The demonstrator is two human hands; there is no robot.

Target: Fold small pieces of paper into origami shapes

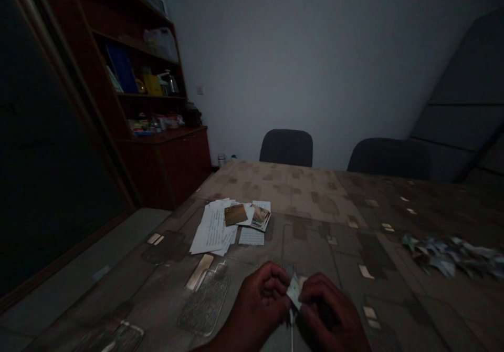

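Pale torn paper scrap [293,292] stands upright between the person's hands, low in the head view, above the near part of the counter. Left hand [262,295] and right hand [322,310] are both curled closed, their grip pinching the scrap from either side with the knuckles nearly meeting. The light is dim, so which fingertips touch it is hard to tell. A thin white strip [292,336] hangs below the hands, perhaps part of the same paper.

Farther along the mottled beige-and-brown cloth-covered counter [299,194] lies a loose stack of white handwritten sheets [210,228], topped by a brown rectangular card [235,215] and a glossy printed card [260,217]. To the right, well apart from the hands, sits a heap of crumpled blue-and-white paper scraps [449,255]. Two dark upholstered chairs [286,148] stand past the far edge. At left, a reddish-brown wooden shelf unit [181,168] holds a blue book [122,68] and a yellow box [153,84].
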